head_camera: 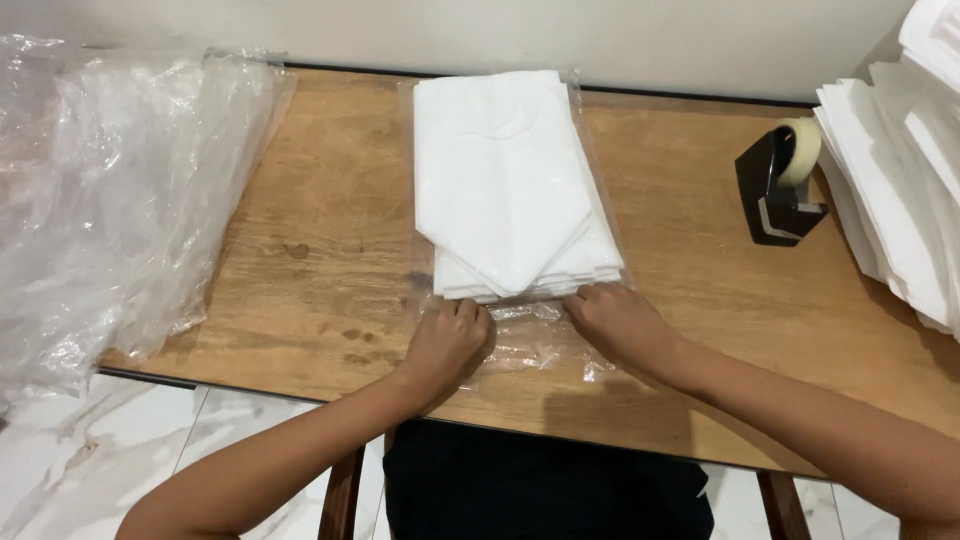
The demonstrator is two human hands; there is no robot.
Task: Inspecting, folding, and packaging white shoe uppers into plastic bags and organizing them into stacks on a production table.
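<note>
Folded white cloth (505,180) sits mid-counter (300,250) inside clear bag (520,340). Left hand (447,345) and right hand (620,322) fingers curl, pressing the bag's near flap. Risk: slick film slips, flap wrinkles, cloth stack shifts.

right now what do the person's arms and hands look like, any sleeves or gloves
Both arms are bare up to the picture's edge, with no sleeves showing. The left hand and right hand wear no gloves, and no rings, watch or bracelets can be seen. A dark garment covers the lap below.
</note>
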